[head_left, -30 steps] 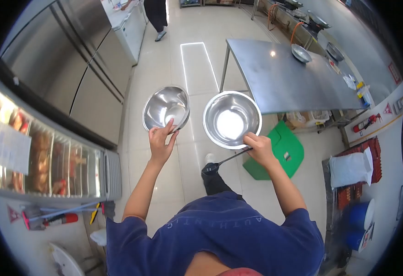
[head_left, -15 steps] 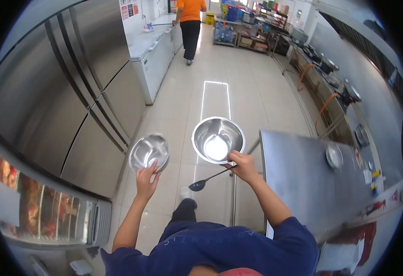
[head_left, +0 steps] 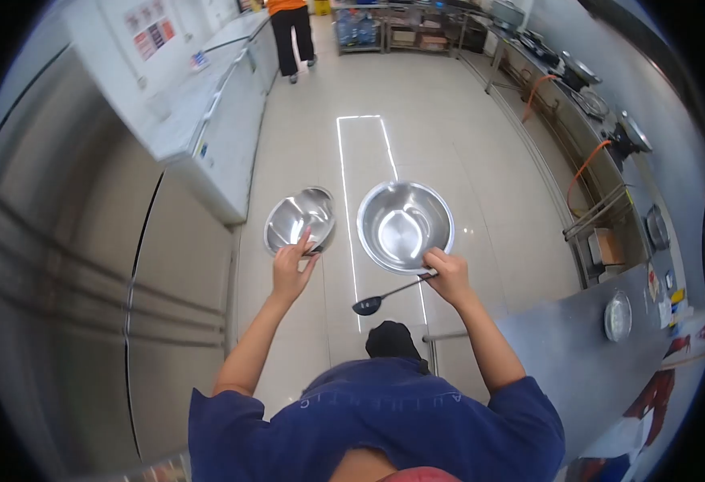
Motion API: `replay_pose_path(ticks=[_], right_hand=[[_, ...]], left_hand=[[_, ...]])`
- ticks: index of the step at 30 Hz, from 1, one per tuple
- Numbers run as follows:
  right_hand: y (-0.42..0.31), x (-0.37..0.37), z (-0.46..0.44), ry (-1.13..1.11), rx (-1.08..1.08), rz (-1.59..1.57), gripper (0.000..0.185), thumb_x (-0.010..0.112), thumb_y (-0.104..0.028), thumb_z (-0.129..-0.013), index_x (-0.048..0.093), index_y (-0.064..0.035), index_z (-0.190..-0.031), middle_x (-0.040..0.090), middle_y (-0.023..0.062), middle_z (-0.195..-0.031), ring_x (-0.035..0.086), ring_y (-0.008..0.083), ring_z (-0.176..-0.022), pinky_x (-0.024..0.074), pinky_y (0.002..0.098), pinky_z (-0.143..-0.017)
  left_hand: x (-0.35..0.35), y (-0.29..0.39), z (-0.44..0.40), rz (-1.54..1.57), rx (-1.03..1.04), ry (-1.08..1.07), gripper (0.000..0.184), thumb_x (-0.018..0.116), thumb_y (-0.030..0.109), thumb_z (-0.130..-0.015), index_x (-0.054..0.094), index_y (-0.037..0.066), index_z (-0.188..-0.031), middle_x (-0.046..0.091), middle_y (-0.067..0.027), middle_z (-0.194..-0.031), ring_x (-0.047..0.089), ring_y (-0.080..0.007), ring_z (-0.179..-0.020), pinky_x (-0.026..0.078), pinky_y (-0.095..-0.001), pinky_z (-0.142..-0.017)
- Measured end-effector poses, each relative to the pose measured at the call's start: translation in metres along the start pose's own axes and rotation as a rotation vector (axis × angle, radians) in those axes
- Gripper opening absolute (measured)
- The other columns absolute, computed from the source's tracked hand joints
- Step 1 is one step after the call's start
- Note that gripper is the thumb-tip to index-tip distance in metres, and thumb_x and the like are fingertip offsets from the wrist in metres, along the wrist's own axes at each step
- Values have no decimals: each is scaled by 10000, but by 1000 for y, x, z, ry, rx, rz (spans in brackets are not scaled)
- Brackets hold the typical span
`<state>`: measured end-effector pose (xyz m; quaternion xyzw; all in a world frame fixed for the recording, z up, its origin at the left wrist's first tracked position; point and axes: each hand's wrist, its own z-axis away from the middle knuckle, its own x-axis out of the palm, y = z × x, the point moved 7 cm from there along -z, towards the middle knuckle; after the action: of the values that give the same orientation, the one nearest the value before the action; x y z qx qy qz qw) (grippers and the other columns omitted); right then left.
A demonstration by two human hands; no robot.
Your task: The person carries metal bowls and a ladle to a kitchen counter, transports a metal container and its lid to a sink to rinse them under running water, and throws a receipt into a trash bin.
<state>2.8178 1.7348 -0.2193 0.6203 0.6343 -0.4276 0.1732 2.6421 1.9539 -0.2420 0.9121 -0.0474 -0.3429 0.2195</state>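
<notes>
My left hand (head_left: 291,269) grips the near rim of a shiny metal bowl (head_left: 288,221), which tilts to one side; a finger reaches over its inside. In my right hand (head_left: 447,277) is the rim of a second, deeper metal bowl (head_left: 401,229), its open side facing up. The same hand also holds the handle of a black ladle (head_left: 367,305), whose head hangs below the bowl to the left. Both bowls look empty and are apart from each other, held above the floor in front of me.
Steel refrigerator doors (head_left: 71,265) and a white chest freezer (head_left: 216,136) line the left. A steel table (head_left: 545,345) with a metal dish (head_left: 618,316) stands at right, stoves (head_left: 582,72) beyond. A person in black trousers (head_left: 292,40) is ahead on the tiled floor (head_left: 304,145).
I have moved forward, past the display cabinet at left and along the steel table. The left bowl has tilted more. Both hands keep their hold, and the person ahead is nearer the top edge.
</notes>
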Motion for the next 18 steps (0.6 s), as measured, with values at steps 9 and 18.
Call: replay_pose_path(ticks=[9, 18], right_hand=[[259, 113, -105, -168, 483, -110, 308, 749, -237, -553, 539, -74, -711, 591, 71, -667, 577, 275, -634, 450, 350, -531], [404, 276, -364, -616, 264, -253, 415, 743, -355, -558, 549, -62, -778, 599, 96, -755, 577, 283, -735, 455, 354, -621]], left_hand=[[254, -245, -127, 74, -336, -297, 874, 694, 45, -600, 233, 152, -1336, 596, -83, -725, 578, -241, -725, 444, -355, -666], [267, -427, -38, -569, -1284, -743, 884, 684, 103, -629, 170, 205, -1342, 612, -123, -786, 596, -288, -763, 457, -379, -708]])
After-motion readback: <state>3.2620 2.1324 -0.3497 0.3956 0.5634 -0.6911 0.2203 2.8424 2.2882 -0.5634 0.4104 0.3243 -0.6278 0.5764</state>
